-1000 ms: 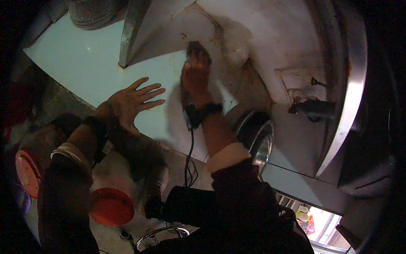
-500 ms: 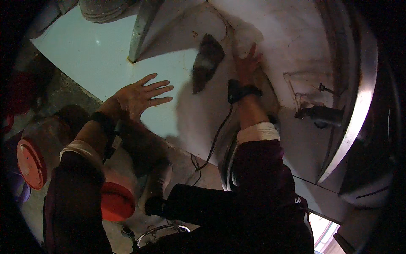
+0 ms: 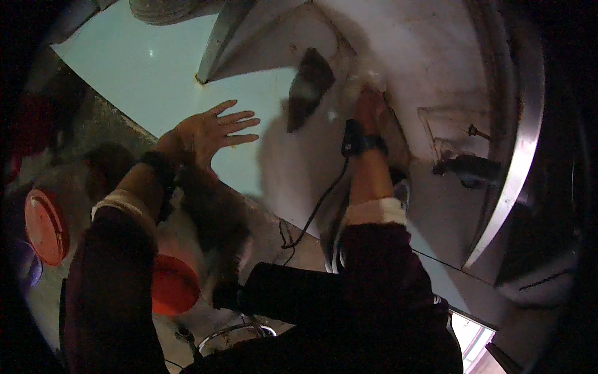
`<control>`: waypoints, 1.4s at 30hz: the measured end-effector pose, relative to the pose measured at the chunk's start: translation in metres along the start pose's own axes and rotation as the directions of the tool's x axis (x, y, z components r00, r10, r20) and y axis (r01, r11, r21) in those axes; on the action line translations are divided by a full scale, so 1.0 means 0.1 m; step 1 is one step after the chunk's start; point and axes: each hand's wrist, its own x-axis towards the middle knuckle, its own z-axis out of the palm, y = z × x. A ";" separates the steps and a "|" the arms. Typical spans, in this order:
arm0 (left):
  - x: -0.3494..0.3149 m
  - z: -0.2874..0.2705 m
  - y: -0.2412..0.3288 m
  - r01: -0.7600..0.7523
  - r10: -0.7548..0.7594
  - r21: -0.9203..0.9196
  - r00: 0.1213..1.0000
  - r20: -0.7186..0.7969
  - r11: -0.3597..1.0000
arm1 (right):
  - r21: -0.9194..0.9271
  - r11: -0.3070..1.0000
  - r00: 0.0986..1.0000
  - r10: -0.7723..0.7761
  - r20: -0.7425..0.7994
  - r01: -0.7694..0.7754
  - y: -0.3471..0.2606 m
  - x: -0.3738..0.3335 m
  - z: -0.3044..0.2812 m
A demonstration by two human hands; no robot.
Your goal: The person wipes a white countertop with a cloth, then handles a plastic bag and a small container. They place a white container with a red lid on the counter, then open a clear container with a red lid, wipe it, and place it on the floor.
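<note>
I've got the left hand (image 3: 204, 136) open, palm down, fingers spread over the near edge of the white board (image 3: 134, 65); can't tell from here if it's touching. Right hand (image 3: 372, 111) reaches farther out, by the corner where the board meets the dingy white wall (image 3: 430, 65); fingers dim and smeared, so I can't tell if they're closed or holding anything. Dark cloth (image 3: 310, 87) lies on the board between the two, nearer the right, apart from both as far as I can see. Black band (image 3: 367, 146) on the right wrist, thin black cable (image 3: 324, 198) trailing from it toward me. Dark sleeves, pale cuffs both sides. Beyond the left hand I see a metal bar (image 3: 223, 42) standing on the board, round vessel (image 3: 171, 9) past it. Right side: black fitting (image 3: 473, 168) by the wall, curved metal rim (image 3: 517, 165) farther out. Lower left: two red round lids (image 3: 174, 283), one just left of the left sleeve, one just right.
</note>
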 end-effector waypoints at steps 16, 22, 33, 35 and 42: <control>-0.12 -0.82 1.69 0.396 -0.743 -0.906 0.650 0.159 0.152 | 0.990 -0.136 0.997 -0.072 -0.035 0.025 -1.37 -2.64 -3.35; -0.23 -0.90 2.50 -0.026 -0.892 -0.962 0.369 -0.263 0.272 | 0.870 -0.434 0.966 -0.204 0.159 -0.235 -1.55 -2.97 -3.98; -1.05 -1.50 3.31 -0.539 -0.797 -0.804 0.587 -0.143 -0.252 | 0.668 -0.542 0.856 -0.400 0.328 -0.509 -1.31 -3.55 -5.32; -1.11 -1.55 3.41 -0.513 -0.767 -0.812 0.628 -0.135 -0.277 | 0.506 -0.593 0.768 -0.581 0.268 -0.626 -1.32 -3.69 -5.40; -1.16 -1.54 3.57 0.071 -0.915 -0.912 0.042 -0.401 0.404 | 0.309 -0.782 0.841 -0.508 0.188 -0.541 -1.58 -3.83 -5.54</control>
